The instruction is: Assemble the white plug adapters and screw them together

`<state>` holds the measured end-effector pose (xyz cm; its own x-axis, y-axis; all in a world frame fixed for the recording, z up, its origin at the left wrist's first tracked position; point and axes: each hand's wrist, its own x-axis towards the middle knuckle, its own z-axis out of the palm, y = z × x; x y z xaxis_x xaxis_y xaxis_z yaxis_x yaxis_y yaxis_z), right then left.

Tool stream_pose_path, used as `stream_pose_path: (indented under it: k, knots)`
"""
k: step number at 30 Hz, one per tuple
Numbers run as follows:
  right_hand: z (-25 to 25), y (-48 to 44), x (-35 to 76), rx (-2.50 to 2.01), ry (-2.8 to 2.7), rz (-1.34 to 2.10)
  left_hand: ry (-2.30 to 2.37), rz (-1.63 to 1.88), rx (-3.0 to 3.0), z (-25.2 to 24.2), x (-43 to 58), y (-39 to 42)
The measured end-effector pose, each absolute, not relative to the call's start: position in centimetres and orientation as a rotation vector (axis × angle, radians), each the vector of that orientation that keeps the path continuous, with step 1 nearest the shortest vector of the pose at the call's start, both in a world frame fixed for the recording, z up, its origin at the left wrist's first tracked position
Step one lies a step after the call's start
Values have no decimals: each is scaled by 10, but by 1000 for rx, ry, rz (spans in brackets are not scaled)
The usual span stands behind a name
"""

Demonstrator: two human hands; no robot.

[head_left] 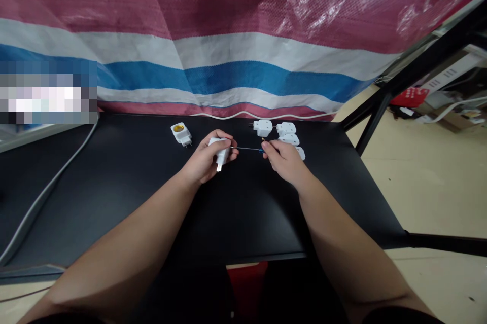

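My left hand is closed round a white plug adapter, its prongs pointing down toward me. In my right hand is a screwdriver with a thin metal shaft and a blue collar; my fingers hide most of its handle. The shaft points left and its tip meets the adapter's side near my left fingers, though the exact contact is hidden. A small brass-coloured piece shows at my right fingertips. Left of my hands lies another white adapter with a round gold-coloured socket.
Several white plug adapters lie behind and beside my right hand on the black table. A white cable runs along the back edge below a striped sheet. A grey cable crosses the left side. Black metal frame bars stand at right.
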<state>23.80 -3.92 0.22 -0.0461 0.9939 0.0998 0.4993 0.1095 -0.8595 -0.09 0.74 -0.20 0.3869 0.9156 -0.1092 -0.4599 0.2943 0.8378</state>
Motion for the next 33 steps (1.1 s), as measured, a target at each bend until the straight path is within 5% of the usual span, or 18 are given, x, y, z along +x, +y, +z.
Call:
stream_pose_path:
  k: [11,17,27,33]
  knots:
    - [3,-40,241,-1217,-1801,541,699,1011,715,1,-1,10]
    - [-3,-38,234,-1416,-1618,816,711,1110,820,1,0,9]
    - [0,-40,237,-1253,-1767,630,749,1099,787,1,0,11]
    - [-14,-35,233,-1415,-1611,883,745,1149,839,0,1,10]
